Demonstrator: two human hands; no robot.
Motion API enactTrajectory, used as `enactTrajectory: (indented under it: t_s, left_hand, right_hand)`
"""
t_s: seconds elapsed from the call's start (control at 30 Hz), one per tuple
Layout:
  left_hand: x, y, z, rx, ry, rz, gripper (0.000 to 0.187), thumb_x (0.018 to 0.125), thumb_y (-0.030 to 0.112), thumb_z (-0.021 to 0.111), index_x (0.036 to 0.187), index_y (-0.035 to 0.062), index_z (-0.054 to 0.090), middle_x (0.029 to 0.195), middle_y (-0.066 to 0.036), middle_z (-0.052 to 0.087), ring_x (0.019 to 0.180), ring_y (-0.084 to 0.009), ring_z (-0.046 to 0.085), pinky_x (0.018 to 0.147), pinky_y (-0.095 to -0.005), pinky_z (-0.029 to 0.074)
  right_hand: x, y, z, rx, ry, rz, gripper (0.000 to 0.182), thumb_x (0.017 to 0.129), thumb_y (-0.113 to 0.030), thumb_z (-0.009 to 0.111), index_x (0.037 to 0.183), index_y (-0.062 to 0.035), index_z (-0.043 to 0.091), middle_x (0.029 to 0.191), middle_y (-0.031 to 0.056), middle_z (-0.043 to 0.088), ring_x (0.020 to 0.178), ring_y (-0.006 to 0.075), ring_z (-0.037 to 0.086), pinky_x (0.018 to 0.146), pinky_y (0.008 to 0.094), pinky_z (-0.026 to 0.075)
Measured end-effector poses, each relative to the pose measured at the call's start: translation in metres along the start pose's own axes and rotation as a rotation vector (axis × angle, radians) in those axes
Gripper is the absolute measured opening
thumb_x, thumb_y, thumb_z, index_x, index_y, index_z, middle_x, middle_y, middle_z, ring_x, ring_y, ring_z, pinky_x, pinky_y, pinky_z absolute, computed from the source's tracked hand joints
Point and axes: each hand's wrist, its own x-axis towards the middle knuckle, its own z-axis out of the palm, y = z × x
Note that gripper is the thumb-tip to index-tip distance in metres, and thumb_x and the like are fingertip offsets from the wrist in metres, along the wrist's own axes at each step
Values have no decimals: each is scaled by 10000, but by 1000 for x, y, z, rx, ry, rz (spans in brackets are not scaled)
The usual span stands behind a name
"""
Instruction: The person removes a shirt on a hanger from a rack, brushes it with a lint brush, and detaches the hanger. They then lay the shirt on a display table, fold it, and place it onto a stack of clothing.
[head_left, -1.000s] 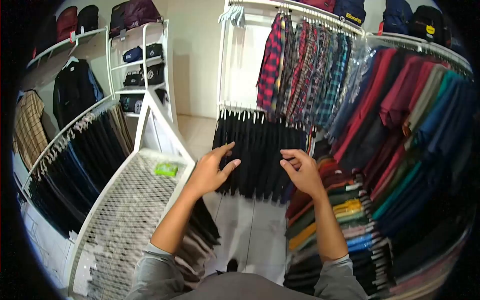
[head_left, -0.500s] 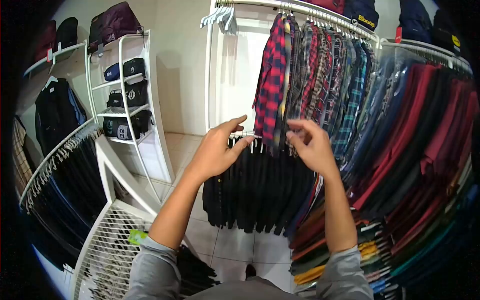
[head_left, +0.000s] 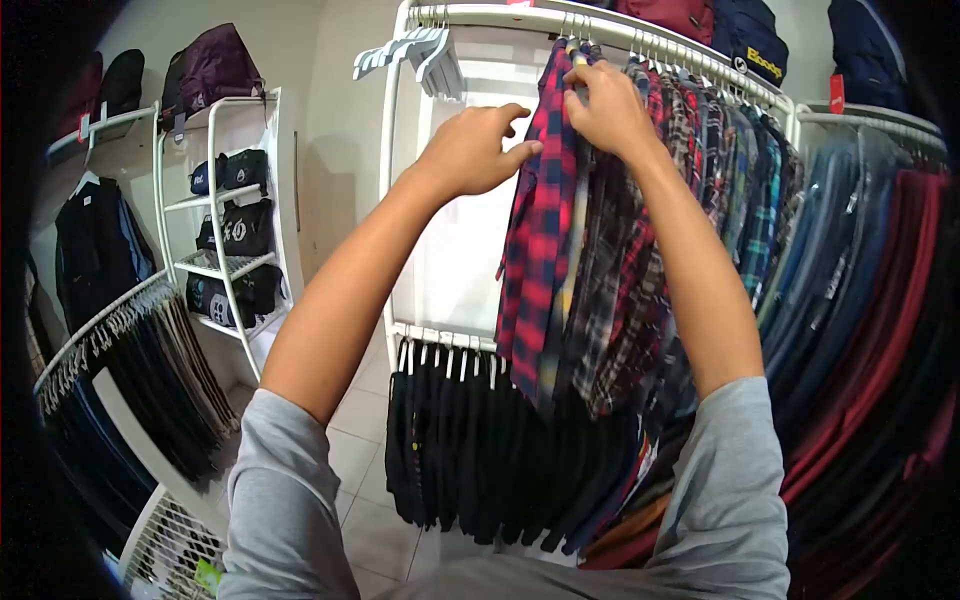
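Note:
A red and navy checked shirt (head_left: 540, 240) hangs at the left end of a row of plaid shirts (head_left: 690, 130) on the upper rail. At its upper left edge is my left hand (head_left: 480, 150), fingers apart and curved, holding nothing. My right hand (head_left: 610, 108) is higher, at the collar area of the first shirts, with thumb and fingertips close to a yellowish shirt (head_left: 578, 250) just behind the checked one. Whether those fingers pinch the fabric cannot be made out.
Pale hangers (head_left: 435, 60) hang on the rail's left end. Black garments (head_left: 470, 440) fill the lower rail. Backpacks (head_left: 745, 40) sit on top. On the left stand a shelf with pouches (head_left: 245, 230), a clothes rail (head_left: 110, 320) and a white mesh surface (head_left: 165, 540).
Both hands have risen from the lower part of the shirts to their upper part. The view has shifted, and the first shirts are now spread slightly apart from the row behind.

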Motion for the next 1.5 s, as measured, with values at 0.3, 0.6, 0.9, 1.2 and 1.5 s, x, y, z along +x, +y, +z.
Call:
enactTrajectory:
  t_s: [0.3,0.6,0.9,1.2,1.5]
  left_hand:
    - [70,-64,66,92,-37,-103,503,937,340,650,1316,11,615,1115,-203,734,1059,-388,689,954,-453,526]
    - [77,-100,96,61,-48,-192,550,907,319,657,1369,30,581,1140,-206,725,1101,-377,677,960,-461,527]
    - [42,-100,73,-1,-11,-220,534,896,324,681,1327,16,611,1135,-224,721,1073,-388,685,959,-465,522]
    - [-26,-90,32,32,48,-260,524,908,352,700,1318,35,620,1095,-223,727,1050,-379,690,931,-457,531]
    - [-93,-31,-68,314,182,-295,666,937,507,666,1407,51,543,1233,-267,638,1073,-382,670,922,-440,533]
  right_hand:
    - [65,49,94,-695,-142,51,205,820,-189,725,987,-86,785,1048,138,730,1031,310,686,766,400,582]
    - [76,90,147,-706,-232,329,223,945,-170,614,1079,-128,788,1097,86,753,980,265,738,670,405,607]
    - [95,84,102,-702,-64,179,211,917,-181,607,953,-117,805,1001,149,768,922,321,759,714,443,616]
    - [39,9,-14,-459,159,133,194,867,-183,692,1023,-69,709,850,224,695,806,425,686,730,541,540]
    - [-40,-3,-142,-179,251,101,414,952,-424,644,1301,-205,681,1144,193,716,1050,398,681,876,432,536]
